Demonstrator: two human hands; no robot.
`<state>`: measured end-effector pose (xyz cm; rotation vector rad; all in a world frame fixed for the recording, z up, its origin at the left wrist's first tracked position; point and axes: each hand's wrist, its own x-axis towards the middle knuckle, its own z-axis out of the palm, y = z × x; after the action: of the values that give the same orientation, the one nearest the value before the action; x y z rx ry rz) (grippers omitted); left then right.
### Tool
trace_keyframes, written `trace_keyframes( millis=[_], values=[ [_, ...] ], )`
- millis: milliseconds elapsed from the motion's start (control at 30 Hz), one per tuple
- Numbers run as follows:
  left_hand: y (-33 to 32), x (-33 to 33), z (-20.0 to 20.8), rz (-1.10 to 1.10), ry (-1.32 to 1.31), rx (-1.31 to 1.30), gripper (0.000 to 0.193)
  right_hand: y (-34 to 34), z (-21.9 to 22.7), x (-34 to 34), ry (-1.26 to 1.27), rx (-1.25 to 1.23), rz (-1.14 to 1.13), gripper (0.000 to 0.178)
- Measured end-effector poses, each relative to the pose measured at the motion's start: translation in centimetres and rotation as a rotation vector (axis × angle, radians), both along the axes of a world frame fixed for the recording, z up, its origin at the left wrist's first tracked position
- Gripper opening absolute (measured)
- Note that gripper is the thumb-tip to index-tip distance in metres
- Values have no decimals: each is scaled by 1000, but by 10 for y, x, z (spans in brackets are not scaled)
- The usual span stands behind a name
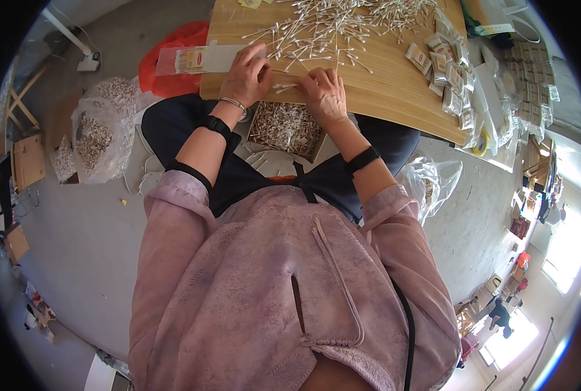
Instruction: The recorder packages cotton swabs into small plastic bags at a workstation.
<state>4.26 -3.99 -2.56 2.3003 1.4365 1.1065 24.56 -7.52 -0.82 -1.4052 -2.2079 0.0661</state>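
Loose white cotton swabs (323, 29) lie in a wide heap on the wooden table (382, 85). At the table's near edge, my right hand (324, 96) has its fingers pinched on a few cotton swabs (285, 86), whose tips stick out toward the left. My left hand (246, 77) is beside them with curled fingers, over the right end of a flat clear plastic bag (228, 57). Whether its fingertips grip anything is hidden. Swabs and a yellow-and-red printed card (195, 60) show in the bag's left part. Below my hands, an open box (288, 130) full of swabs stands between my legs.
Small filled packs (448, 68) are piled at the table's right side, near a yellow tape roll (481, 143). A red plastic bag (173, 45) hangs by the left edge. Large clear sacks of swabs (103, 133) stand on the floor at left; another clear bag (429, 186) lies at right.
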Motion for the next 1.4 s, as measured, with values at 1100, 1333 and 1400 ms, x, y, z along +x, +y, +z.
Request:
trace_keyframes(
  millis=[1100, 1333, 1400],
  values=[
    [-5, -1, 1, 44, 32, 15, 22, 75, 9, -21, -214, -42, 91, 11],
    [-4, -1, 0, 42, -36, -1, 41, 66, 1, -5, 146, -54, -11, 7],
    [-3, -1, 1, 38, -30, -2, 40, 65, -4, 0, 187, -62, -19, 7]
  ],
)
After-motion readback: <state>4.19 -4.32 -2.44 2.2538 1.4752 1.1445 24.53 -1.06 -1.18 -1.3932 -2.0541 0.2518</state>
